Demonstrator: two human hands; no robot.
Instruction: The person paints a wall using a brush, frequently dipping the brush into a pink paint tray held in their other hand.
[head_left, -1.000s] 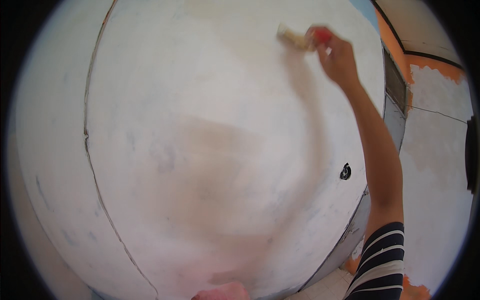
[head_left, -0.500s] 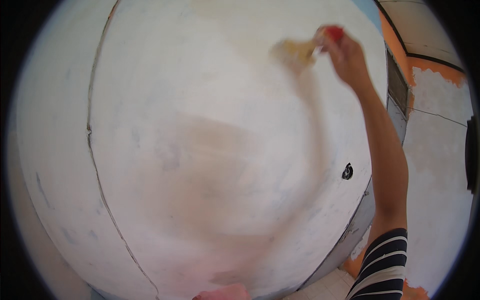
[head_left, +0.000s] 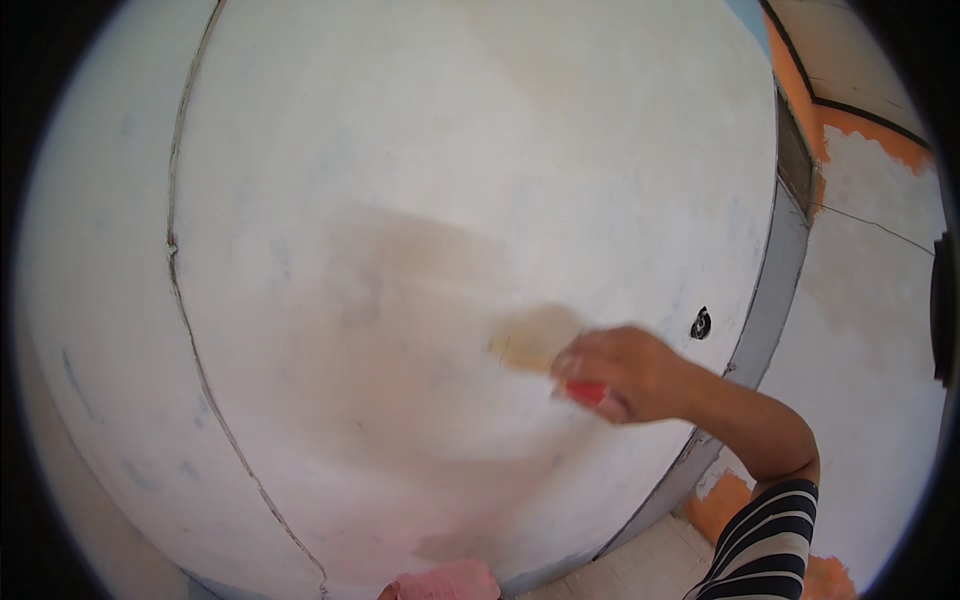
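In my right hand (head_left: 635,375) is a wide paintbrush (head_left: 535,340) with a red handle and a pale yellowish head, blurred by motion. The fingers wrap round its handle, and the brush is at the middle of a white wall (head_left: 450,140); whether it touches cannot be told. Just a bit of my left hand (head_left: 388,592) shows at the lower edge, against the side of a pink container (head_left: 450,580). That hand seems to hold it, though most of the fingers are out of sight, and what is inside is hidden.
A cable (head_left: 185,320) runs down the wall's left part. Right of the brush is a dark round wall opening (head_left: 701,323). Beyond a grey door frame (head_left: 775,290) stands another wall (head_left: 860,360) with orange patches. Pale floor tiles (head_left: 630,555) show low down.
My right hand has swung down and slightly left with the brush, from high on the wall to its middle. The pink container shows slightly more.
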